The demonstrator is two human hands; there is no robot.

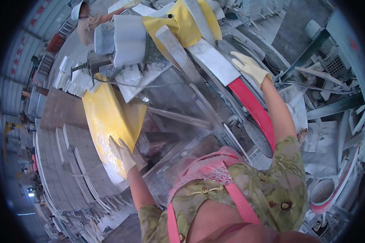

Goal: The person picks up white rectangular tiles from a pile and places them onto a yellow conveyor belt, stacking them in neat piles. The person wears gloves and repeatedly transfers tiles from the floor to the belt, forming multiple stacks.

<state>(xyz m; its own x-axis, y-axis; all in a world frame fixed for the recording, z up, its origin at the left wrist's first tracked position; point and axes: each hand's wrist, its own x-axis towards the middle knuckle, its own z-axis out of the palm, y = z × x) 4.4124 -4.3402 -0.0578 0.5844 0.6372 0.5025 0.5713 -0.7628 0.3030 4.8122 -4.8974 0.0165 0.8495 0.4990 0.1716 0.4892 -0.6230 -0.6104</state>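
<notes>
The left hand (123, 154), in a pale work glove, reaches forward and down with the forearm nearly straight; its fingers are closed on the near lower edge of a yellow slab (107, 117), which tilts up and away from the hand. The slab lies just left of the grey machine bed (178, 101) that fills the middle of the view. The right hand (250, 67), gloved the same way, is stretched far out with the arm fully extended; its fingers are spread and laid flat against the pale grey guard panel (213, 60) at the far right of the machine bed, pressing on it and gripping nothing. A red curved guard (255, 109) runs from that panel back along the arm.

Beyond the bed, a second yellow piece (182, 22) lies under pale stone blocks (127, 38), partly covered. Another person (87, 24) stands at the far left of the bed, cut off by the rim. Stacks of white tiles (65, 154) left of the slab blur toward the edge. Dust and haze make the bed's inner parts hard to make out, and the wearer's pink apron straps (235, 194) hide its near end.
</notes>
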